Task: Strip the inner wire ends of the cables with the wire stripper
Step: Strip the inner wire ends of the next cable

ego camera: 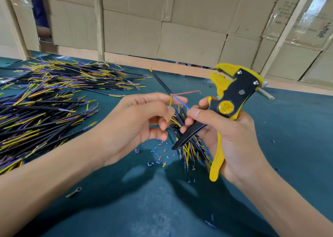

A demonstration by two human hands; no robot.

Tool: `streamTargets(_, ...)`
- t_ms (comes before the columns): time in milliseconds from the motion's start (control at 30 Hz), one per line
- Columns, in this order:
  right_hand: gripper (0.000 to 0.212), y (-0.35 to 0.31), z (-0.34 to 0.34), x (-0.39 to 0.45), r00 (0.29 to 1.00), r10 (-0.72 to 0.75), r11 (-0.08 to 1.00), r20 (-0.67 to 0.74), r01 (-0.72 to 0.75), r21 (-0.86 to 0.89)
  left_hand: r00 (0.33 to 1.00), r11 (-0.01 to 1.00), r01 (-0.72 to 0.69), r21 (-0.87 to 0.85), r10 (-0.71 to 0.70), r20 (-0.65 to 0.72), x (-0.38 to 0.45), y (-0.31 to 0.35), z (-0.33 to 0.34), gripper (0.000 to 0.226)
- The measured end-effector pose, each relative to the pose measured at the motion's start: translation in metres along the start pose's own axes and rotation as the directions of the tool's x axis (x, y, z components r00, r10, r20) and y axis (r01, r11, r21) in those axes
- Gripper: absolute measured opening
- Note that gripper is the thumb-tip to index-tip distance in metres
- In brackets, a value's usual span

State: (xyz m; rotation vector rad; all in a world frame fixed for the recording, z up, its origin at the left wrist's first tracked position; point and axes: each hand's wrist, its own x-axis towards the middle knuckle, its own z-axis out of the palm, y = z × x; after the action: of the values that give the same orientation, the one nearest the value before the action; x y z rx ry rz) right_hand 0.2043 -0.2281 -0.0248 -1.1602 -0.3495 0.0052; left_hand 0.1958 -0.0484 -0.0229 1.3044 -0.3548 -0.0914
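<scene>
A large heap of black-sheathed cables with yellow, blue and brown inner wires lies on the left of the teal-covered tabletop. The left forearm reaches in from the lower left, and the left hand is raised above the tabletop with its palm turned rightward; its fingers are curled, pinching the single black cable where its three inner wires fan out. The yellow-green wire bends down past the thumb, the red wire points right, and the blue wire runs toward the right hand. Short snipped bits of coloured insulation are scattered on the tabletop below the hands, beside a smaller bundle of black cables. The right hand comes in from the lower right, wrapped round the handles of the yellow-and-black wire stripper, head tilted up and away, while its thumb and forefinger nip the blue wire's end. Stacked cardboard boxes stand behind.
</scene>
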Motion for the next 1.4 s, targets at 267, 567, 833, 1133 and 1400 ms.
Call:
streamTargets(267,0.033,-0.005,0.000,0.000,1.000,-0.026,0.997,0.014,0.027,-0.068,0.983,0.961,0.171,-0.217,-0.153,0.096,-0.002,0.000,0.008,0.018)
streamTargets(567,0.018,0.002,-0.001,-0.002,0.998,-0.049,0.988,0.032,0.053,-0.143,0.980,0.971,0.190,-0.143,-0.180,0.080,-0.003,0.004,0.006,0.010)
streamTargets(833,0.011,-0.002,-0.002,-0.001,0.974,0.138,0.990,0.178,-0.135,-0.026,0.988,0.974,0.027,-0.226,-0.061,-0.144,-0.001,0.004,0.003,0.020)
streamTargets(1133,0.016,0.004,-0.004,-0.007,0.890,0.220,0.975,0.399,-0.195,-0.101,0.978,0.937,-0.028,-0.348,-0.046,-0.202,-0.004,0.008,0.010,0.017)
streamTargets(1400,0.018,0.004,-0.006,-0.006,0.889,0.214,0.976,0.405,-0.179,-0.124,0.983,0.944,-0.041,-0.327,-0.020,-0.180,-0.004,0.003,0.011,0.016)
